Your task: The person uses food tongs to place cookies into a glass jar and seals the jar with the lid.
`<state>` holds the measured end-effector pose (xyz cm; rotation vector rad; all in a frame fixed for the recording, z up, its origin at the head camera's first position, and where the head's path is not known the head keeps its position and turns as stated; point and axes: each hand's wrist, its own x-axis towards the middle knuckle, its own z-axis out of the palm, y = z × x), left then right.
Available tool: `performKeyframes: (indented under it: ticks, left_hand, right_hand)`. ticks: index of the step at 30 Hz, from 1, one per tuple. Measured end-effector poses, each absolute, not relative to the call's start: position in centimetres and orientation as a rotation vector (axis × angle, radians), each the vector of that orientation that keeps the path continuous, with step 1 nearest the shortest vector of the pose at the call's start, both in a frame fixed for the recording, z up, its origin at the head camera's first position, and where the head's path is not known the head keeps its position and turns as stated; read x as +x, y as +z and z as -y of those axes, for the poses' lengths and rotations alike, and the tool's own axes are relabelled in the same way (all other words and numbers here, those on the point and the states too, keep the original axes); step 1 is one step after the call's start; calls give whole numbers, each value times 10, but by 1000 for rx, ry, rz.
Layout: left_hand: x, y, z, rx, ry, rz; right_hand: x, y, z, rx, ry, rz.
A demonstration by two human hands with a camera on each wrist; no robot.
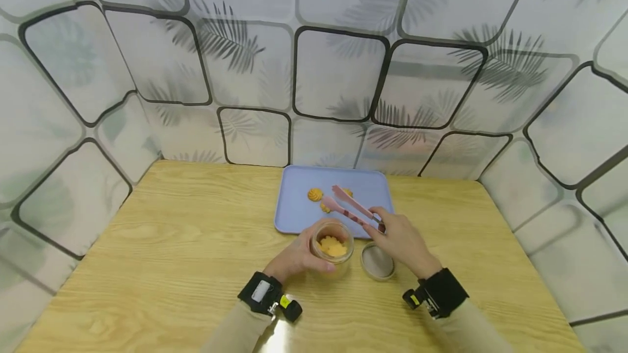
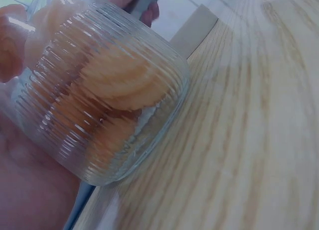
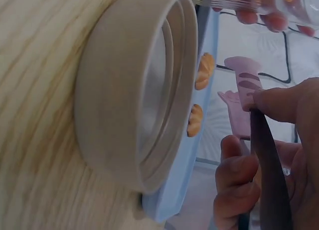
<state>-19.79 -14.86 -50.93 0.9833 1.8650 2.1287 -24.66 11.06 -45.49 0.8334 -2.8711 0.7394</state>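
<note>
My left hand [image 1: 301, 255] grips a ribbed glass jar [image 1: 333, 266], its fingers round the side. Swirled cookies [image 2: 122, 80] fill part of the jar. In my right hand [image 1: 403, 238] is a pair of pink-tipped tongs [image 1: 347, 208], with thumb and fingers round the handles. Their tips are spread apart above the blue tray [image 1: 289, 217], and nothing shows between them in the right wrist view. Cookies lie on the tray, one cookie [image 1: 315, 194] left of the tongs and others partly behind them.
A round beige-rimmed jar lid [image 1: 378, 261] lies on the wooden table [image 1: 196, 233], inner side up, just right of the jar. Patterned curtain-like walls [image 1: 338, 75] stand behind the tray and at both sides.
</note>
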Motion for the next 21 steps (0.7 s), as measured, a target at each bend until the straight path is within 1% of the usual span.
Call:
performKeyframes:
  ticks: [6,21]
  left_hand:
    - [-200,-506,150,980,2121,-1867]
    - [-198,-510,149,970,2149,-1850]
  right_hand:
    - [-257,-459,-97,785,723,2938]
    - [-251,-466,-86,790,599,2981]
